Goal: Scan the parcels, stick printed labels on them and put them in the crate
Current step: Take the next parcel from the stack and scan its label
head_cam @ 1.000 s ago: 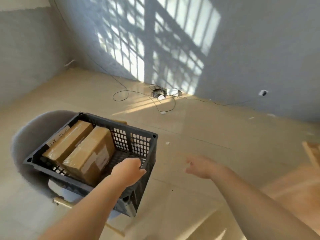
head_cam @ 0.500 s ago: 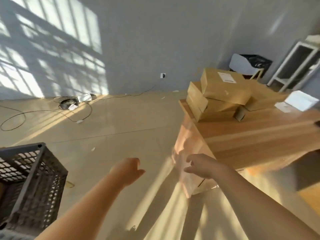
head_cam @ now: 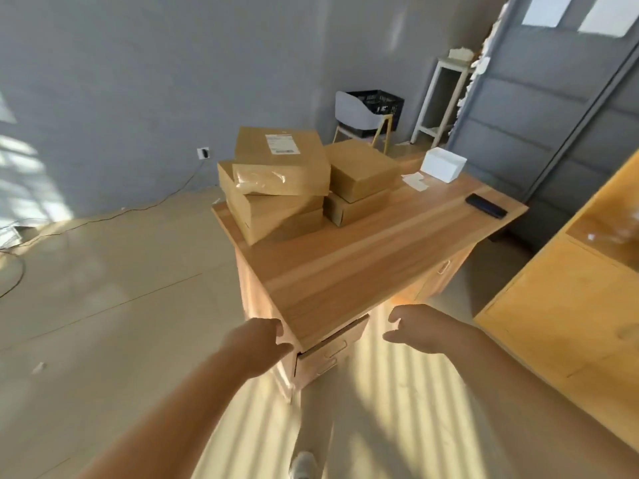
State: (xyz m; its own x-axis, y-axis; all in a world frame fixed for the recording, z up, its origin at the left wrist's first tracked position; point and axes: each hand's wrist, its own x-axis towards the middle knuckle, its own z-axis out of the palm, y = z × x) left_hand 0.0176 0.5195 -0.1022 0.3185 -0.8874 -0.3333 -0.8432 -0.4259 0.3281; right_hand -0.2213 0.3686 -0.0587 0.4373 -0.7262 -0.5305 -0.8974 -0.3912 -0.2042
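Now, left hand (head_cam: 257, 340): is hovering empty, fingers loosely curled and thumb apart, just beside the near corner of the bench (head_cam: 363, 264).
Right hand (head_cam: 420, 328): is hanging empty too, fingers relaxed and slightly bent, on the other side of that corner, over the floor (head_cam: 103, 305) and touching nothing.
Parcels (head_cam: 273, 216): are sitting in two stacks well ahead of both hands, at the far left end of the bench.
Labelled parcel (head_cam: 281, 160): is topping the left-hand stack, lying askew on the boxes under it, white label facing up.
Plain parcel (head_cam: 361, 167): is topping the other stack, just to the right of the labelled one.
Key relation: the labelled parcel is lying almost straight ahead of the left hand and ahead-left of the right hand. Its longer side seems to be running across the reach, not along it. The left hand is looking like the nearer one.
Dark device (head_cam: 485, 206): is lying far ahead-right of the right hand, near the bench edge. It is possibly the scanner, but too small to tell.
White box (head_cam: 444, 164) and paper slips (head_cam: 415, 181): are resting beyond the right hand, past the parcels' right side.
Crate (head_cam: 380, 100): is sitting on a chair (head_cam: 356, 112) beyond the bench, well past every parcel. Whether this is the one to fill, I cannot tell.
Next move: is probably calling for a long forward reach, likely with both hands.
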